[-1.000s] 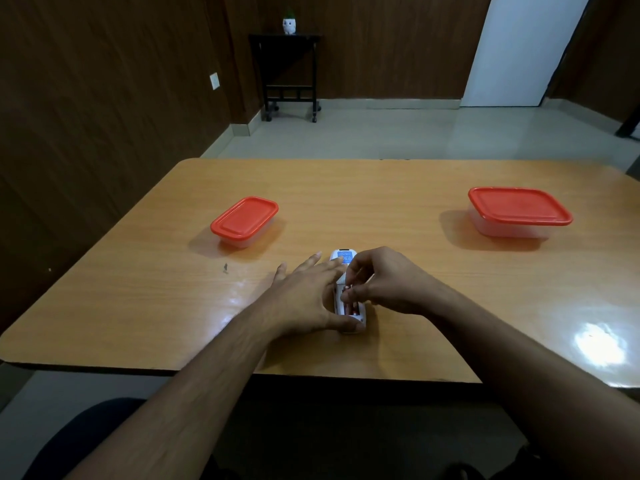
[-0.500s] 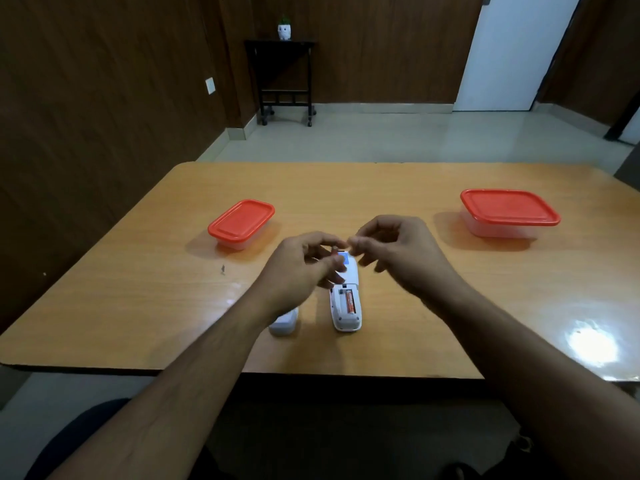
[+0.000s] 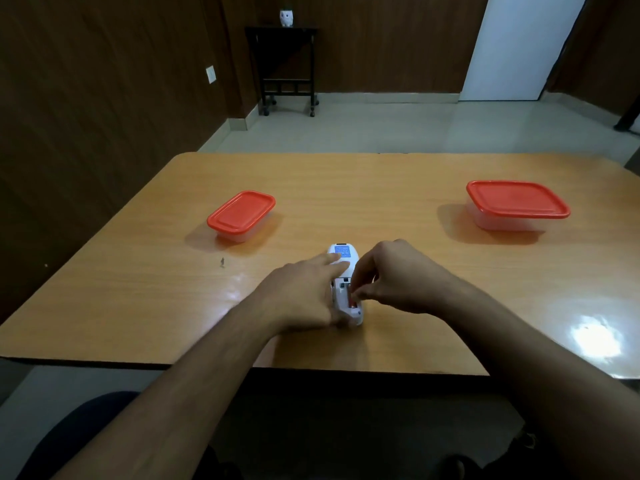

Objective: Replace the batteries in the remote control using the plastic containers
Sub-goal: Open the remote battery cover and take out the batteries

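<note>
Across the middle of the view we see a wooden table (image 3: 381, 188) with a glossy top, its near edge toward the person and a bright glare patch on its right side. Behind it lie a pale tiled floor (image 3: 381, 129), dark wood-panelled walls (image 3: 86, 98), a white door (image 3: 519, 46) at the upper right, and a small black side table (image 3: 287, 64) on casters against the far wall, with a small white owl-shaped pot (image 3: 286, 18) on top.

On the table we note two clear plastic containers with red lids, both closed. We find the larger container (image 3: 516, 204) on the right and the smaller container (image 3: 241, 213) on the left, well apart from each other and from the hands.

Between them, nearer the person, the white remote control (image 3: 343, 258) lies face down, lengthwise away from the person, with a blue label at its far end and its battery compartment uncovered at the near end. We see something orange-red, apparently a battery (image 3: 352, 302), in the right side of that bay.

We observe the left hand (image 3: 301, 292) laid flat along the left side of the remote, fingers extended onto its back, pressing it to the table rather than closing around it. The right hand (image 3: 391, 278) is curled over the compartment, thumb and fingertips pinched together at the orange-red item; we cannot tell whether they grip it or merely touch it.
</note>
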